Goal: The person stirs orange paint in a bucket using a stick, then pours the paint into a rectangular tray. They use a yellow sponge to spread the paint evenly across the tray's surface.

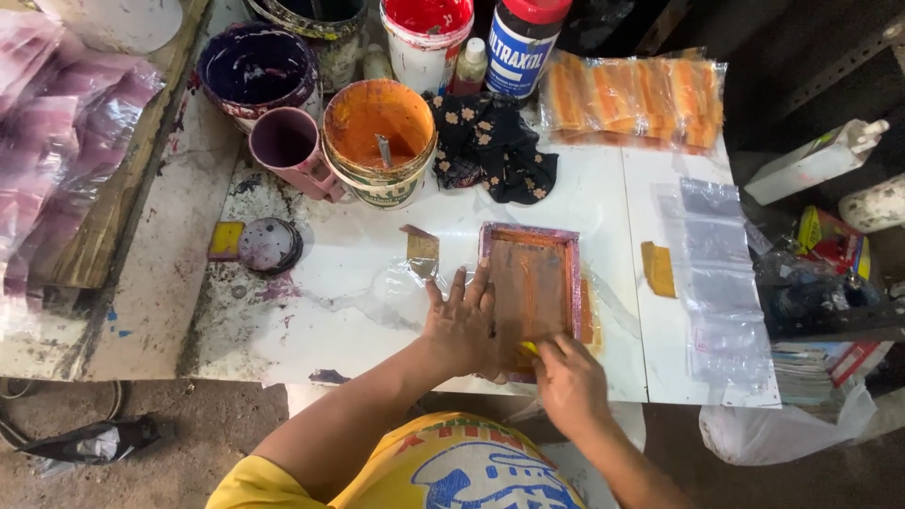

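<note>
White paint-stained worktop (pixel 584 203) set over a dusty brown floor (pixel 189 434), worn wooden board (pixel 104 226) laid along its left edge, dark metal racking (pixel 830 75) seen at right, scene lit evenly from above

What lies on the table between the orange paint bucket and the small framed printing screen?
In the head view, a small tan card lies between the orange paint bucket and the framed screen.

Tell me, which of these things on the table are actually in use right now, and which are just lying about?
In use:
- small framed screen, held flat by the left hand
- yellow scraper, in the right hand

Lying about:
- orange paint bucket
- purple mug
- black flowered cloth
- packet of orange pieces
- clear plastic bags
</note>
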